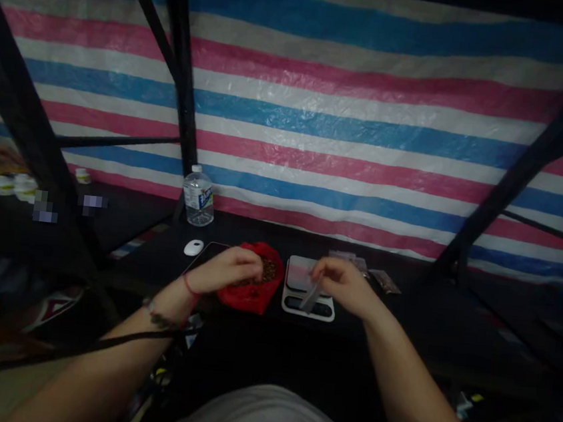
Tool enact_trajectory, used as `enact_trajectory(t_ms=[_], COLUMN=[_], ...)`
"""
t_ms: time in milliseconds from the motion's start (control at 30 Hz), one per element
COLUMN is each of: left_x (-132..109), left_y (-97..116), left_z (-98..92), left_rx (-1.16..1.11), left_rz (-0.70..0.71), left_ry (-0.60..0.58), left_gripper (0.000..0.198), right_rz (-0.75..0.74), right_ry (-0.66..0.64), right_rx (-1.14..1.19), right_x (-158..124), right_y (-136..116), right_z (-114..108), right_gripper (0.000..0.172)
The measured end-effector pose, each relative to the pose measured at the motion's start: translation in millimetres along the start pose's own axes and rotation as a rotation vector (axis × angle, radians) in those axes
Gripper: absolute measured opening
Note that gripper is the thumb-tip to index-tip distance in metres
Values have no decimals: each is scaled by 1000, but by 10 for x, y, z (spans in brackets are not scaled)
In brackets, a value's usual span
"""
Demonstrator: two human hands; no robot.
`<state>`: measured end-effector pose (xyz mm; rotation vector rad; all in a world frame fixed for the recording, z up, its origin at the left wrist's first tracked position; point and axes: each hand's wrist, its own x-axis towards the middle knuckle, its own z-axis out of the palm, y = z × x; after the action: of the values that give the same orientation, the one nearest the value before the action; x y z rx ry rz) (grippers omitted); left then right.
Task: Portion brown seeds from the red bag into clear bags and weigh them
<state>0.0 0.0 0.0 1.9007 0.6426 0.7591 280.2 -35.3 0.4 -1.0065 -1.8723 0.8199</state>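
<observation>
My left hand (230, 269) reaches into a red plastic bag (253, 292) of small brown pieces on the dark table, its fingers curled into the contents. What they grip is hidden. My right hand (342, 281) hovers over a small white digital scale (302, 300) and pinches a small clear plastic pouch (311, 297) that hangs down over the scale's front.
A water bottle (198, 195) and a white mouse (194, 247) stand at the back left of the table. Several small filled pouches (382, 280) lie right of the scale. Black frame bars (180, 73) rise in front of a striped tarp (352, 111). Small jars (12, 184) sit far left.
</observation>
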Motion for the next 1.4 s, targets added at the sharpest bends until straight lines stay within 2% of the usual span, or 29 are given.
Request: enact_trajectory(t_ms=[100,167,233,367,500,567,633,700,733,800,900,967,1133,1167,1267,1400], left_x=[344,399,361,210,122,113,123,141,149,159,157,153,151,149,132,98], left_y=[74,24,-64,-211,-316,-365,-406,-438,-450,-471,-495,-507,-524,-525,-518,-491], left_z=[504,675,743,791,876,912,933,938,936,931,928,937,988,998,1011,990], left_rx=[200,277,245,159,61,-3,-63,-125,-148,-168,-155,-147,-106,-79,19,228], left_rz=[65,45,39,23,-111,-151,-165,-180,-189,-198,-182,-175,-176,-164,-120,-52], left_ry=[-63,-66,-46,5,10,38,130,250,293,331,309,288,299,303,297,257], left_gripper=[35,32,32,28,23,23,22,20,20,20,21,24,22,20,19,25], right_rz=[-27,-33,-21,23,31,-54,-129,-105,-60,36,138,172,127,120,145,259], right_ry=[-41,-44,-40,-27,-63,60,288,413,404,305,168,121,166,175,147,90], right_rx=[-37,-63,-78,-107,-115,-181,-282,-340,-333,-256,-41,73,6,18,190,405], right_x=[-3,-16,-32,-80,-143,-175,-199,-211,-212,-206,-183,-171,-177,-181,-180,-158], right_y=[47,80,107,157,213,221,209,195,196,233,352,430,492,491,494,500], right_z=[160,219,254,318,418,468,513,563,593,658,739,759,753,758,785,782], right_gripper=[15,16,16,16,18,18,18,14,14,20,23,21,15,19,33,25])
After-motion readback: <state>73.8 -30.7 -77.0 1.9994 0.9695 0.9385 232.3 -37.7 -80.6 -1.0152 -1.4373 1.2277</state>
